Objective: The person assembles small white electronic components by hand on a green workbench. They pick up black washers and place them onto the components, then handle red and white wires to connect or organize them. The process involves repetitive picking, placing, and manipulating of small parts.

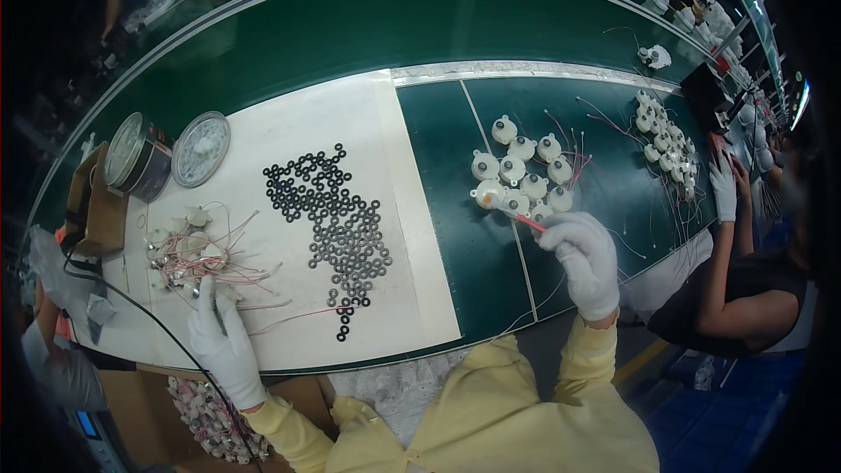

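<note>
My left hand [223, 346], in a white glove, reaches with its fingers stretched to the near edge of a pile of small white motors [194, 245] with tangled red and white wires. Fingertips meet the pile; no firm grip shows. My right hand [585, 264], also gloved, pinches a slim red stick [528, 223], its exact kind too small to tell. The far end of the stick meets a group of round white motors with dark centres [529, 186], close to one with a brownish top [488, 194]. A thin pale wire trails below the right hand.
Many black rings [350, 236] lie on the white sheet [412, 298]. At left stand an open tin [144, 162], a round lid [201, 151] and a cardboard box [103, 210]. More motors [666, 140] lie at right, near a co-worker's gloved hand [723, 186]. A black cable crosses the left side.
</note>
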Available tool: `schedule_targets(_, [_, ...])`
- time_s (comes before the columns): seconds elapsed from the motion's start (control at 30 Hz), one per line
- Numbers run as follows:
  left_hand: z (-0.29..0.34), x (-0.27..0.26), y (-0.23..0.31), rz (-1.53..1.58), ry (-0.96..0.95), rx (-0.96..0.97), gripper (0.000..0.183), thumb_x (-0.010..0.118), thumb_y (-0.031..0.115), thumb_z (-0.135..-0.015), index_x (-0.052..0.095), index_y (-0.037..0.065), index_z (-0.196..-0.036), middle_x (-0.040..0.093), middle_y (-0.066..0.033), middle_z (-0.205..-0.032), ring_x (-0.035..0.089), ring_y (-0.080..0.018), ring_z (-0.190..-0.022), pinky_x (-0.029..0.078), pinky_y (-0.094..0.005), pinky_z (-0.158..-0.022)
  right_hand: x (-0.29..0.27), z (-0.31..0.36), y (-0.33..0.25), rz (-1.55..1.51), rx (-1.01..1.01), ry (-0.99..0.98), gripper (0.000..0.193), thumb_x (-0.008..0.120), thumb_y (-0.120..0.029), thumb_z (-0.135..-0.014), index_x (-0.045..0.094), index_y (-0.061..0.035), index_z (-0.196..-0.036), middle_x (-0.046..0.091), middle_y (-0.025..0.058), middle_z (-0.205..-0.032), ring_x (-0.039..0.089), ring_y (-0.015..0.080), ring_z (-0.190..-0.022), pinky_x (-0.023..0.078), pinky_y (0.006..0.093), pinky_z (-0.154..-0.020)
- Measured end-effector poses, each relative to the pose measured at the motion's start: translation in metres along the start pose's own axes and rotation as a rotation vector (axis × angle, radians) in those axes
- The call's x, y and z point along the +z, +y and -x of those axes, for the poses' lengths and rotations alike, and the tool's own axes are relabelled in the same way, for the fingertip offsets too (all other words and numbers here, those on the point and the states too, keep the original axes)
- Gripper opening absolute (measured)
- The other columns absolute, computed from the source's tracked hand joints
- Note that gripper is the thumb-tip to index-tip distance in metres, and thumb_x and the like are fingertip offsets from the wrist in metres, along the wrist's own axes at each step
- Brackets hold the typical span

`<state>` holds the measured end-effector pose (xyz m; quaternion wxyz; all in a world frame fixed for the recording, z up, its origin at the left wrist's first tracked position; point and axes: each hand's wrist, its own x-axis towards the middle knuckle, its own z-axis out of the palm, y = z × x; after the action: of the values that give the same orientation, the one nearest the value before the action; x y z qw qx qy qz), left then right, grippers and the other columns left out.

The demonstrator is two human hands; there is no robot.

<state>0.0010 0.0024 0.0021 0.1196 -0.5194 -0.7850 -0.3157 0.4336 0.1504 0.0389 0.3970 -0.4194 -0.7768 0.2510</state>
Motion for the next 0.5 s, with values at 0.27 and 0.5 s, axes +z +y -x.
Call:
schedule_targets(0.27, [-0.0007,-0.0011,0.0011,-0.013,-0.012,0.002,0.038,0.061,0.006,-0.101,0.064,0.005,-0.139,0.065,-0.0158,-0.092,0.059,-0.0334,-0.085,0.048,-0.0454,-0.079,-0.0029,0.0057,-0.0008,-0.083,0.119,0.051,0.013,0.06,-0.006,-0.085,0.071,-0.0044,-0.093,0.074,0.0121,-0.099,0.066,0.0284,-0.085,0.05,0.0378,-0.081])
schedule_targets(0.5, [-0.0006,-0.0013,0.0008,-0.01,-0.013,-0.006,0.038,0.061,0.006,-0.101,0.064,0.004,-0.139,0.066,-0.0161,-0.092,0.059,-0.0336,-0.085,0.048,-0.0456,-0.079,-0.0059,0.004,0.0008,-0.111,0.075,0.081,0.014,0.06,-0.005,-0.087,0.072,-0.0039,-0.093,0.074,0.0121,-0.1,0.066,0.0276,-0.084,0.05,0.0369,-0.08])
